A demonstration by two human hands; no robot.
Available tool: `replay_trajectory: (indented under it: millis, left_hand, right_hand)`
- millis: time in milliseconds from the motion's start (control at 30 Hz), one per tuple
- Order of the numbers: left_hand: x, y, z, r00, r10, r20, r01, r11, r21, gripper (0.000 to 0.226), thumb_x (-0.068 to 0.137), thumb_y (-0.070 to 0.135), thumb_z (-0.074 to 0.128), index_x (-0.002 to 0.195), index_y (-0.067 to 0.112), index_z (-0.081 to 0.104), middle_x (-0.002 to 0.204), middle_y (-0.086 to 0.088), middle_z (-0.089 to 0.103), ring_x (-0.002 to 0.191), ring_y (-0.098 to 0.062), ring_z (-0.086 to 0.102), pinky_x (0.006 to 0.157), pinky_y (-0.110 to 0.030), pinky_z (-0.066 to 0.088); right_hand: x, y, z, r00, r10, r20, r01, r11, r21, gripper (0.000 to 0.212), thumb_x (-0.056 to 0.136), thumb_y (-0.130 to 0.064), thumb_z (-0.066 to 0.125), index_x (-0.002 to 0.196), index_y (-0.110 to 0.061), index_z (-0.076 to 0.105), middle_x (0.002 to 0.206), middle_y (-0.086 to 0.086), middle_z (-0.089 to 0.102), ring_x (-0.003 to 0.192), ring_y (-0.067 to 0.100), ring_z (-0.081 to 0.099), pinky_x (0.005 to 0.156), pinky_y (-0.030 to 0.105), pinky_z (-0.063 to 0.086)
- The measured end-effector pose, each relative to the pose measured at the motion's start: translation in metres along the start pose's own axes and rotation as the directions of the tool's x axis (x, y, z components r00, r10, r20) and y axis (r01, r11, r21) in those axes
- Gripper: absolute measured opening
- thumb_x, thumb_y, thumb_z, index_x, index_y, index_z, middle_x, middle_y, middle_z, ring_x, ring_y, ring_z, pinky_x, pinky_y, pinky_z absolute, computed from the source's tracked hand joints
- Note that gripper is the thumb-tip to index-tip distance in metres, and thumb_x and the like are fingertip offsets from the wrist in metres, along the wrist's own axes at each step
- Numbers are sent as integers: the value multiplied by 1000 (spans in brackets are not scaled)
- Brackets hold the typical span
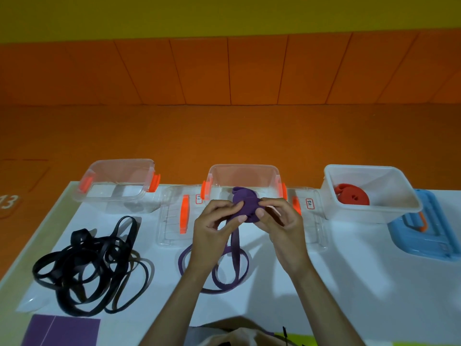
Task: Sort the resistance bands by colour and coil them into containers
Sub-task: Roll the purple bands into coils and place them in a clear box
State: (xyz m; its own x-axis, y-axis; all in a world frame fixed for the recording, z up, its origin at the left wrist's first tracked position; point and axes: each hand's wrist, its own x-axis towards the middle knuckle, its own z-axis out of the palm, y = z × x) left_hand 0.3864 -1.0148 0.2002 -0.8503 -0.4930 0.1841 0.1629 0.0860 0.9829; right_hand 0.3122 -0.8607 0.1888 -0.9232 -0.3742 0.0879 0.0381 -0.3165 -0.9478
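Working at centre frame, just in front of the middle clear container [244, 167]. Pinching the rolled part of a purple band [245, 208] with the left hand [212, 228] from one side and the right hand [282, 221] from the other, both grips curled onto the coil, thumbs pressed against its face. Holding that coil lifted off the white worktop [349, 283], flat face toward the camera, with the loose tail dropping straight down the frame and opening into long loops lying flat below, long axis running top to bottom. Seen at lower left: a tangled heap of black bands [92, 265], sprawling across the worktop. Seen at upper left: a second clear container [119, 162] with orange clasps. Seen at upper right: a red band [359, 199] coiled flat inside a white container [356, 216], touching a blue lid [429, 245] at far right.
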Motion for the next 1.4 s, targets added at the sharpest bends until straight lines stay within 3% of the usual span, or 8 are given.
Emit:
replay_trajectory:
  millis: [167, 367, 533, 667, 767, 933, 1233, 1400]
  left_hand:
    - [3, 0, -3, 998, 11, -55, -14, 999, -49, 30, 80, 5, 90, 103, 24, 82, 108, -1, 79, 107, -25, 76, 90, -28, 61]
    - [0, 0, -7, 999, -24, -35, 22, 997, -68, 27, 81, 17, 83, 106, 27, 82, 111, 6, 76, 108, -16, 74, 88, -22, 59]
    - [5, 3, -6, 999, -35, -37, 33, 998, -48, 24, 81, 12, 88, 102, 20, 80, 104, 0, 79, 101, -23, 76, 85, -25, 61]
    - [2, -3, 0, 996, -31, -79, 26, 997, -66, 23, 77, 14, 87, 99, 15, 80, 105, 0, 77, 104, -22, 75, 89, -30, 62]
    - [5, -4, -3, 999, -29, -46, 27, 999, -45, 26, 78, 14, 85, 104, 18, 82, 110, -1, 76, 108, -22, 74, 93, -33, 62]
    - [8, -3, -5, 998, -40, -46, 39, 999, -10, 26, 79, 15, 88, 104, 13, 84, 105, -2, 81, 103, -24, 78, 89, -33, 64]
    - [12, -1, -8, 997, -40, 64, 39, 999, 13, 39, 80, 14, 87, 112, 35, 80, 110, 6, 79, 106, -20, 75, 88, -25, 61]
    - [12, 0, -4, 998, -13, -55, 12, 1000, -13, 30, 78, 15, 90, 103, 30, 83, 111, 3, 80, 109, -21, 76, 89, -30, 63]
  right_hand:
    - [3, 2, -2, 997, 72, -34, -73, 996, -46, 28, 78, -33, 93, 88, -19, 71, 109, 16, 77, 105, 36, 75, 95, 54, 62]
    - [7, -1, -1, 998, 58, 3, -58, 998, -1, 39, 82, -40, 90, 112, -21, 73, 117, 10, 76, 112, 34, 74, 91, 45, 63]
    - [9, 2, -3, 998, 67, 21, -65, 995, -71, 38, 76, -42, 94, 92, -21, 66, 109, 16, 78, 107, 37, 74, 94, 47, 61]
    - [11, 1, -1, 998, 63, -13, -63, 997, -50, 41, 75, -45, 94, 102, -23, 71, 107, 9, 78, 100, 29, 75, 82, 36, 62]
    - [11, 2, 0, 996, 84, 7, -84, 996, -6, 40, 80, -42, 92, 107, -20, 71, 116, 12, 77, 109, 35, 74, 89, 47, 63]
    - [18, -2, -4, 998, 57, 11, -56, 996, -73, 38, 75, -43, 95, 88, -22, 66, 104, 15, 77, 103, 38, 73, 90, 42, 60]
    - [20, 2, 1, 999, 38, -13, -38, 999, -3, 40, 75, -46, 95, 95, -22, 69, 110, 17, 77, 108, 38, 73, 93, 47, 59]
    - [22, 1, -3, 999, 36, -27, -37, 999, -39, 35, 74, -40, 95, 88, -26, 66, 106, 12, 77, 104, 36, 73, 89, 44, 60]
